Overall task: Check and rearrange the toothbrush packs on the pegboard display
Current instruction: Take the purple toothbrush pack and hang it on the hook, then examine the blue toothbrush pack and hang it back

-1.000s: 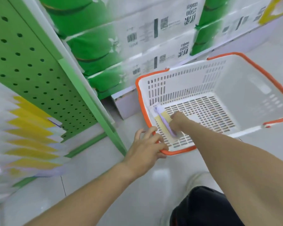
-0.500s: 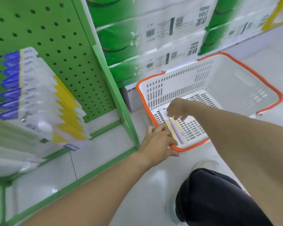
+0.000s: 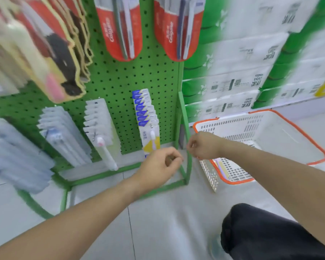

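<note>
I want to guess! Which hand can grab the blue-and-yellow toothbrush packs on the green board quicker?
Probably the left hand. It hangs just below the blue-and-yellow packs, holding nothing I can see. The right hand is farther over, by the basket.

Pegboard (image 3: 120, 81): straight ahead of me, my landmark.
Toothbrush packs (image 3: 146, 121): hanging low on the pegboard, near its right edge.
More packs (image 3: 99, 124): left of those, same low row.
Big packs (image 3: 120, 29): higher up the pegboard.
Basket (image 3: 298, 132): on the floor, right of the pegboard.
My left hand (image 3: 160, 165): below the pegboard's right corner.
My right hand (image 3: 203, 145): just right of the pegboard post, over the basket's near-left rim.
Stacked cartons (image 3: 251, 72): right of the pegboard, behind the basket.
</note>
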Demonstrator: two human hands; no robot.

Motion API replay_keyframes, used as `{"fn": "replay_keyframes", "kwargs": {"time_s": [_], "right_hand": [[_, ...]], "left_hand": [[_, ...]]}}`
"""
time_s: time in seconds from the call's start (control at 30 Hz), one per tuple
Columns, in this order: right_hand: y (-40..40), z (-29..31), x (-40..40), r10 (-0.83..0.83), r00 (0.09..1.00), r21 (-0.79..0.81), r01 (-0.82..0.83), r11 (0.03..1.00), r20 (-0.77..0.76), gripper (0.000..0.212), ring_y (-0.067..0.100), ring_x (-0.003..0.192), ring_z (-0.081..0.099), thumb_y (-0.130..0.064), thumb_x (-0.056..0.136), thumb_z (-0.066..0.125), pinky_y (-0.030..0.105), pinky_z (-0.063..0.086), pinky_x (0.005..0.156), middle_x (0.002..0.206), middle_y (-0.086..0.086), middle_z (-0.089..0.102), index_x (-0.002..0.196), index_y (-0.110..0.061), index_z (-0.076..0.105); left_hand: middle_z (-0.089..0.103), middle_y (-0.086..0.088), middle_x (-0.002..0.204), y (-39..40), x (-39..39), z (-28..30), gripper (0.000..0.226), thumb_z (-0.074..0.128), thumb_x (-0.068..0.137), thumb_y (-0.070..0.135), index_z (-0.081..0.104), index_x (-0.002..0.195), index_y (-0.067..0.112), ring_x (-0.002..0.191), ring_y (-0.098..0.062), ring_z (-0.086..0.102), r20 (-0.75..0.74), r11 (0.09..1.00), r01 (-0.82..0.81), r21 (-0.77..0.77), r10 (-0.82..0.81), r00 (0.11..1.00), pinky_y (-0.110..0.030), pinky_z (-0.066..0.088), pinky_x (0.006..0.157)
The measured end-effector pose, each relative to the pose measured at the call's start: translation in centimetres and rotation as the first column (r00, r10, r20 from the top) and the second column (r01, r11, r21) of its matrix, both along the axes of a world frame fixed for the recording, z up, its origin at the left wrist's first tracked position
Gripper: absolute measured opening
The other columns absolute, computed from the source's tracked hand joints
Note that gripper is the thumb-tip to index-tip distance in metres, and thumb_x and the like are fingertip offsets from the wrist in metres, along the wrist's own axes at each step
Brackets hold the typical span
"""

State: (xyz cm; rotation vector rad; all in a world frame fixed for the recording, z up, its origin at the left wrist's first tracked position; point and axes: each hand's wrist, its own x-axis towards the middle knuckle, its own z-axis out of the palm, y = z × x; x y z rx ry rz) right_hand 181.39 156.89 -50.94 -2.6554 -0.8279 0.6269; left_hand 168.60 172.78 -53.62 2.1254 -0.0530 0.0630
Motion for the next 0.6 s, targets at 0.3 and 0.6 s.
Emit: {"fn": "replay_keyframes", "kwargs": {"time_s": [0.3, 0.6], "right_hand": [[12.8, 5.9, -11.8, 0.125, 0.992, 0.447, -0.111, 0.888, -0.001, 0.005, -0.001, 0.051, 0.057, -0.015, 0.088, 0.068, 0.023, 0.050, 0.060, 0.066, -0.007, 0.064, 0.083, -0.014, 0.069], [27.4, 9.6, -21.0, 0.256, 0.962, 0.777, -0.235, 0.583, 0.099, 0.012, -0.008, 0.077, 0.058, -0.014, 0.098, 0.059, 0.007, 0.046, 0.074, 0.088, -0.012, 0.066, 0.106, -0.012, 0.068]], "left_hand": [[0.062, 0.014, 0.076, 13.3, -13.6, 9.1, 0.011, 0.055, 0.091, 0.036, 0.064, 0.092, 0.030, 0.057, -0.009, 0.054, 0.303, 0.908, -0.228, 0.352, 0.120, 0.946, -0.017, 0.042, 0.055], [0.063, 0.001, 0.072, 22.9, -19.0, 13.6, 0.020, 0.060, 0.093, 0.007, 0.062, 0.084, 0.024, 0.057, -0.009, 0.054, 0.446, 0.560, -0.799, -0.219, 0.786, 0.429, -0.017, 0.045, 0.057]]}}
